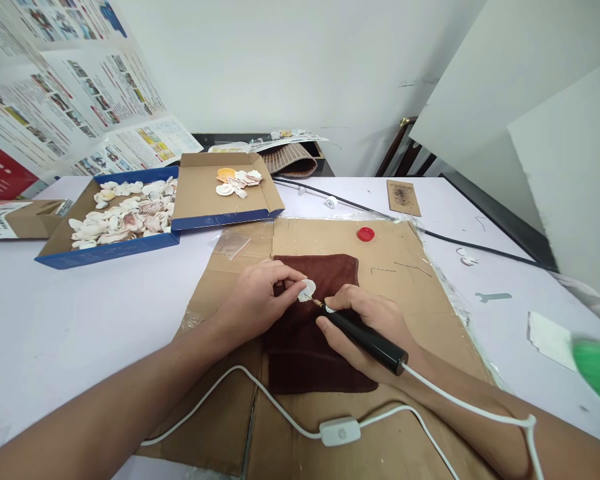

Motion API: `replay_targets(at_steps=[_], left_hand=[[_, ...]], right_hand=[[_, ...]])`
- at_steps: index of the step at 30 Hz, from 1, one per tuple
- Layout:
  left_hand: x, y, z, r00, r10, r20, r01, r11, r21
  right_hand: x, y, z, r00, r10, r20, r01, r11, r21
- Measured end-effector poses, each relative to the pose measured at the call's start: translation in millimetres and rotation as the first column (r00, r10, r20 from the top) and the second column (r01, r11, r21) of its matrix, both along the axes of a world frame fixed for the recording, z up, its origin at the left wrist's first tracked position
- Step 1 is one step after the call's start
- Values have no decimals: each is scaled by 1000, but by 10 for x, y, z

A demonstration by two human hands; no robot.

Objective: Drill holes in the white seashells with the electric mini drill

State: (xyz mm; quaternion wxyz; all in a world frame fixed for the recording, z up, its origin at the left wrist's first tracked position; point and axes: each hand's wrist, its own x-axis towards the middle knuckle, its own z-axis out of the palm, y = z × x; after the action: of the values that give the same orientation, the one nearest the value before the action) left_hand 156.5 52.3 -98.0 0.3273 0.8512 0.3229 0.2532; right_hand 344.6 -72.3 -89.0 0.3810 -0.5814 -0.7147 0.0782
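Observation:
Between the thumb and fingers of my left hand (267, 293) is a white seashell (307, 289), pinched by its left edge. My right hand (373, 323) grips a black pen-shaped rotary tool (367, 339) with a white cord. The tool's thin tip meets the shell's lower edge or lies just over it; I cannot tell if they touch. Beneath both hands lies a folded dark brown cloth (320, 370). An inline switch (340, 431) on a white cord rests nearer to me on the cardboard (400, 400).
At left, a blue-edged box (107, 253) holds many shells; its lid (195, 193) beside it carries several more. A red cap (365, 234), hex key (383, 270) and small wrench (493, 297) lie to the right. A black cable (473, 247) crosses the table behind.

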Motion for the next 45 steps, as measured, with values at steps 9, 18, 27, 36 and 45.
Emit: replay_targets(at_steps=[9,18,27,36,45], left_hand=[[-1,-2,3,1000,-5,7,5,1000,11],[-6,6,-21,1000,-10,8,10,999,35],[-6,7,-29,1000,-11,17,11,1000,29],[-8,6,-11,1000,-12,16,12,1000,24],[-11,-2,-8,1000,-13,22,13,1000,14]], right_hand=[[14,4,-45,1000,21,18,-22,998,56],[12,4,-31,999,29,28,-32,996,86],[17,2,-36,999,33,28,-35,995,88],[19,-1,-29,999,27,22,-29,996,81],[17,1,-46,999,33,3,-33,997,72]])
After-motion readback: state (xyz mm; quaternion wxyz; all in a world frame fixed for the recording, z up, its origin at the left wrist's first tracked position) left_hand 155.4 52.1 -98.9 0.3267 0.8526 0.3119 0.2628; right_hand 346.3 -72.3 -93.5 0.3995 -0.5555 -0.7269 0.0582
